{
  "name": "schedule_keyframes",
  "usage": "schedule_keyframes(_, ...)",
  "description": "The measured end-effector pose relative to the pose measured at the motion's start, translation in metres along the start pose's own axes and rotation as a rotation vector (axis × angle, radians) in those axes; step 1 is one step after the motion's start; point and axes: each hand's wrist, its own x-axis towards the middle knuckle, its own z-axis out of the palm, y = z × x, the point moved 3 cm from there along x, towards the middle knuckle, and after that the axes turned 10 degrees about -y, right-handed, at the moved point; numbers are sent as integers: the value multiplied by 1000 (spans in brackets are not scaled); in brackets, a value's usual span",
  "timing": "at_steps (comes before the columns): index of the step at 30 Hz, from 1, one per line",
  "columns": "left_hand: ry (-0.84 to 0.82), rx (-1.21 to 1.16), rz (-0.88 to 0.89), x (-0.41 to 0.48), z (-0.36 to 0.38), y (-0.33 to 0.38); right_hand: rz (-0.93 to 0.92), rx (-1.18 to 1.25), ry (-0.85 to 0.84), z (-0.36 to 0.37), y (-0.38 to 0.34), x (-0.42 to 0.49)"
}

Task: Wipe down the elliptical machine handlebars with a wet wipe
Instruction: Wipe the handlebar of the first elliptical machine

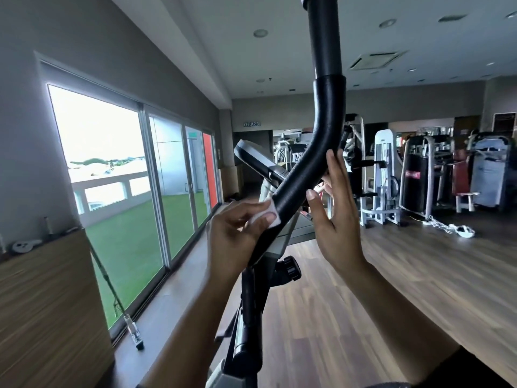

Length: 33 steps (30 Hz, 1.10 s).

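Observation:
A black padded handlebar (pixel 316 152) of the elliptical machine rises in a bend from lower centre to the top of the view. My left hand (pixel 237 233) holds a white wet wipe (pixel 268 212) and presses it against the lower left side of the grip. My right hand (pixel 333 211) stands beside the bar on its right with fingers straight, fingertips touching the bend. The machine's console (pixel 257 161) shows behind the bar.
Sliding glass doors (pixel 134 186) run along the left wall over a lawn. A wooden counter (pixel 47 298) stands at the near left. Weight machines (pixel 386 175) and a punching bag (pixel 414 180) fill the back right. Wooden floor (pixel 391 289) spreads to the right.

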Motion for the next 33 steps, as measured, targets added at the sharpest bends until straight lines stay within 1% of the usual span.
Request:
schedule_keyframes(3, 54, -18, -3, -1, 5, 5, -2, -3, 2, -2, 2, 2)
schedule_keyframes(7, 114, 39, 102, 11, 26, 21, -2, -4, 22, -6, 2, 3)
schedule_keyframes(10, 158, 97, 177, -4, 24, 12, -25, 10, 25, -10, 3, 5)
schedule_keyframes(13, 183, 106, 172, -15, 21, 5, -45, 6, 9, -12, 7, 6)
schedule_keyframes(18, 221, 146, 217, -1, 41, 22, -58, 29, -25, -12, 10, 9)
schedule_keyframes(22, 269, 197, 222, -17, 36, 14, -79, 40, -42, -15, 11, 12)
schedule_keyframes(24, 274, 253, 226, -22, 31, 10, -87, 49, -55, -15, 12, 12)
schedule_keyframes(28, 291, 403, 307, -27, 30, 9, -120, 67, -58, -15, 15, 13)
schedule_keyframes(33, 367, 494, 357, -24, 41, 7, -150, 66, -53, -18, 17, 16)
